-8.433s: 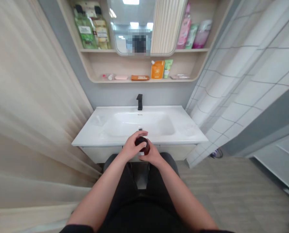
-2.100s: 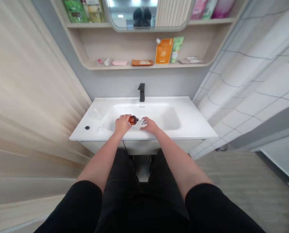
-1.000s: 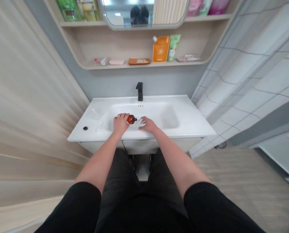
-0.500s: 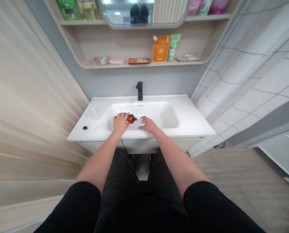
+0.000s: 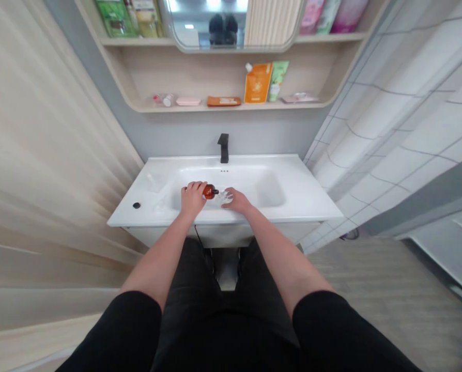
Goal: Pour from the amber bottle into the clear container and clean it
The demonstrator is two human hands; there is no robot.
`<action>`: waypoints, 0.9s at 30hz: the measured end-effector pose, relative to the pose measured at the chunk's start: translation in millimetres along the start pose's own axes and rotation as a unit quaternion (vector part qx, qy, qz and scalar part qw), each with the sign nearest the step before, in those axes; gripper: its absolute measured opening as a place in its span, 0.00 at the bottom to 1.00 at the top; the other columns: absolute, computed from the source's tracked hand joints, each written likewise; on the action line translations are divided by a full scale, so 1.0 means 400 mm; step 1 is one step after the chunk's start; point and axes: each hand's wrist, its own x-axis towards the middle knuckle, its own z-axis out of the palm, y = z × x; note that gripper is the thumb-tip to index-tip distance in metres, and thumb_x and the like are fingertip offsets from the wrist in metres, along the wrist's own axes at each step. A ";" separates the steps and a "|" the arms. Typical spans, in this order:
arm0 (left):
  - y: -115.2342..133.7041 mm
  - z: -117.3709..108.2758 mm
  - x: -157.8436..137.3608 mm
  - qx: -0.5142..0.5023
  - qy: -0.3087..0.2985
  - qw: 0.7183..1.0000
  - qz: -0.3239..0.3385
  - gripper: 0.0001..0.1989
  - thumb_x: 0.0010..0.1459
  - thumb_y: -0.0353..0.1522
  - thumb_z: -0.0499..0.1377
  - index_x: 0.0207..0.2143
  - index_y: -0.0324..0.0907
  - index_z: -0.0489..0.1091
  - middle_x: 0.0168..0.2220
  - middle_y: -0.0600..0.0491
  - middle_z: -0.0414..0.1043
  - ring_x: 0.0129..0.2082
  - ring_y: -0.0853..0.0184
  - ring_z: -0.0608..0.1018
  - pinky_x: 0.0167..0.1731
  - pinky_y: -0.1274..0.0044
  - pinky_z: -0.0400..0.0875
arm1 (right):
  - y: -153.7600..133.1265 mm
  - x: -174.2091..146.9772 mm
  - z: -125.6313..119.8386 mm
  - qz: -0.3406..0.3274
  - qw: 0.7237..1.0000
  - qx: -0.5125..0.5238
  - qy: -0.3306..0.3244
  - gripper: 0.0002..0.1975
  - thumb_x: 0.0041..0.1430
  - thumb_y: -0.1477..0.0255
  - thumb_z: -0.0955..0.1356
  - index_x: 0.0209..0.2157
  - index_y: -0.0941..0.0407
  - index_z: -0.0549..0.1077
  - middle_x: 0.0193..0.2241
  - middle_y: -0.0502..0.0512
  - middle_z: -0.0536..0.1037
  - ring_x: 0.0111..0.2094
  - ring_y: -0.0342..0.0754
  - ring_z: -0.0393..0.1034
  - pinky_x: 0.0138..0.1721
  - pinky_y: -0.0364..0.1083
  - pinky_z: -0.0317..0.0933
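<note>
My left hand [image 5: 194, 198] is closed round an amber bottle [image 5: 209, 191], which lies tilted on its side with its dark neck pointing right. Facing that neck, my right hand [image 5: 236, 200] has its fingers curled round a small clear cup [image 5: 225, 196]. The bottle's mouth is close to the cup; whether they touch I cannot tell. Both hands are over the white sink basin [image 5: 267, 186], near its front rim. A small black cap-like piece [image 5: 137, 205] lies on the counter at the left.
Behind the basin stands a black faucet [image 5: 224, 148]. Above it, a wall shelf [image 5: 192, 77] holds an orange pouch [image 5: 258, 82], a green tube [image 5: 278, 80] and small items. A clear, hard-to-make-out object [image 5: 155, 182] is on the counter's left. A curtain [image 5: 52, 129] hangs at the left.
The view has tilted slightly, so the shelf and sink appear a little lower. Both hands keep their hold, with the bottle and cup almost unmoved.
</note>
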 end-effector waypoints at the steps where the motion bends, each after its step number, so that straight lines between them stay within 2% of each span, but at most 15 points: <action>1: 0.000 -0.001 0.000 -0.001 0.001 1.000 0.001 0.31 0.68 0.28 0.61 0.72 0.48 0.73 0.71 0.41 0.78 0.71 0.45 0.74 0.63 0.53 0.68 | -0.001 0.000 0.000 0.000 1.000 0.000 0.000 0.38 0.45 0.70 0.88 0.57 0.49 0.77 0.47 0.51 0.86 0.47 0.55 0.84 0.56 0.55 0.78; 27: 0.005 -0.015 -0.002 -0.008 -0.016 1.000 -0.010 0.32 0.70 0.29 0.59 0.74 0.49 0.72 0.72 0.40 0.76 0.73 0.43 0.71 0.66 0.52 0.65 | -0.001 0.002 -0.001 0.005 1.000 -0.010 -0.002 0.38 0.44 0.70 0.88 0.57 0.48 0.77 0.46 0.50 0.86 0.49 0.56 0.84 0.57 0.56 0.78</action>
